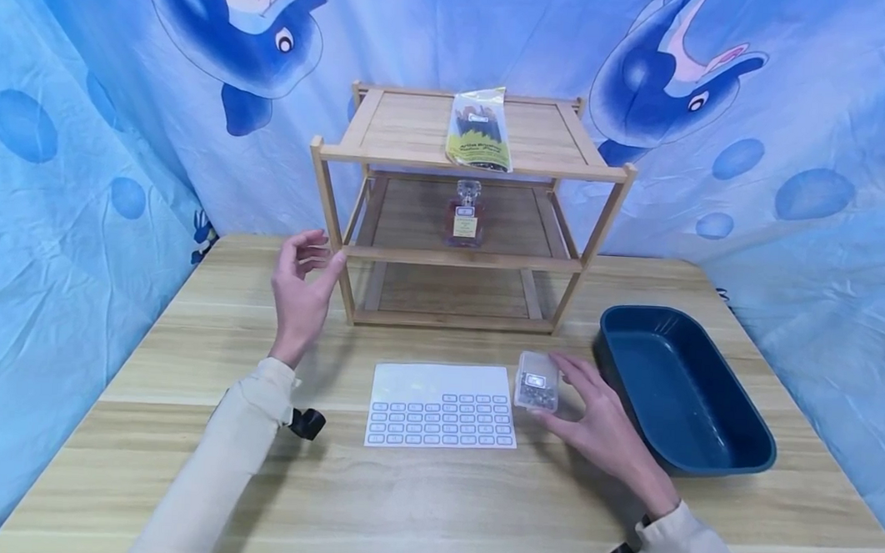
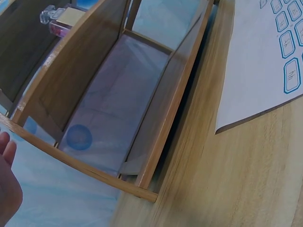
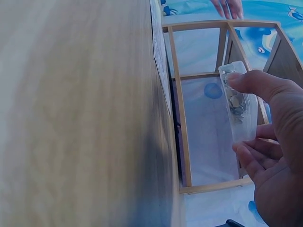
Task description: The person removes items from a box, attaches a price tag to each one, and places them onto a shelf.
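Note:
My right hand [image 1: 600, 414] pinches a small clear plastic box [image 1: 538, 382] between thumb and fingers, just right of the label sheet. Small metallic-looking pieces show through the box's wall [image 3: 238, 101] in the right wrist view, and a white label is on its top. My left hand [image 1: 305, 286] is raised beside the left front post of the wooden shelf rack [image 1: 466, 259], fingers loosely bent and holding nothing. On the rack's middle shelf stands a perfume bottle [image 1: 464, 215] with a label. A packet [image 1: 480, 132] with yellow-green print lies on the top shelf.
A white sheet of printed blue-framed labels [image 1: 437, 385] lies on the wooden table [image 1: 430, 510] in front of the rack. To the right sits a deep dark-blue basin [image 1: 688, 390]. Blue curtain cloth [image 1: 455, 27] with dolphin pictures hangs behind and at both sides.

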{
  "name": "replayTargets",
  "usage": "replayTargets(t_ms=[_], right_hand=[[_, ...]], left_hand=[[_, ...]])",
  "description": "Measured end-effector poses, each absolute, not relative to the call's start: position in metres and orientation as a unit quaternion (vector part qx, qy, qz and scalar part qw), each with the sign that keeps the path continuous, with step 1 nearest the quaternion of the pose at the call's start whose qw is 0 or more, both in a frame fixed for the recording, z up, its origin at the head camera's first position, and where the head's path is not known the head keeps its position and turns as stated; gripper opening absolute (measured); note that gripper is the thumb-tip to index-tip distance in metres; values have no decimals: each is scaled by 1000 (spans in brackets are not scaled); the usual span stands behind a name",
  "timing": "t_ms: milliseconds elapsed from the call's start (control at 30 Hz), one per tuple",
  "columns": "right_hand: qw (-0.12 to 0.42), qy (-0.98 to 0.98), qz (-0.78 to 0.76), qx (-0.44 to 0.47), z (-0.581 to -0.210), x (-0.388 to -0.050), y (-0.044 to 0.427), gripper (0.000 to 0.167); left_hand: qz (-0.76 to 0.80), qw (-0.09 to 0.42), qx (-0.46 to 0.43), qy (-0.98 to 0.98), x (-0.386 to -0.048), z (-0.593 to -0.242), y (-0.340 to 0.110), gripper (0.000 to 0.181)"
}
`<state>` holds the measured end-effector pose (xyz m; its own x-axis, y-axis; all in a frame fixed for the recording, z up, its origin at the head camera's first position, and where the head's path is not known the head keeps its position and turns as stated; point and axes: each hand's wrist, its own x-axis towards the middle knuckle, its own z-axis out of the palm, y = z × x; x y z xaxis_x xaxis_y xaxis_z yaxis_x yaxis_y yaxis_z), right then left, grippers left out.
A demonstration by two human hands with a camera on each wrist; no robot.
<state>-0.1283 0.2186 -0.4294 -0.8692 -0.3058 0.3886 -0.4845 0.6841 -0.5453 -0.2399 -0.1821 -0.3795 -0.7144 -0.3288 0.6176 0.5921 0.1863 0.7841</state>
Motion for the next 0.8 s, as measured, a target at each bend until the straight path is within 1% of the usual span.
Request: replayTargets(t_ms=[200,400,567,800], right_hand=[[137,-907,334,217,-429,-129,217,78],[138,-907,335,214,-429,-130,216,78],[132,-908,337,210,-428,-131,214,77],[129,-912,332,205,-426,-132,211,77]], left_hand=[[-640,332,-103,-685,-244,-382,-183,39],[-644,315,-114,-688,-246,-381,-184,43],[-634,305,-109,-702,-250,-383,-186,41],[-629,309,-104,-706,-251,-384,-188,39]])
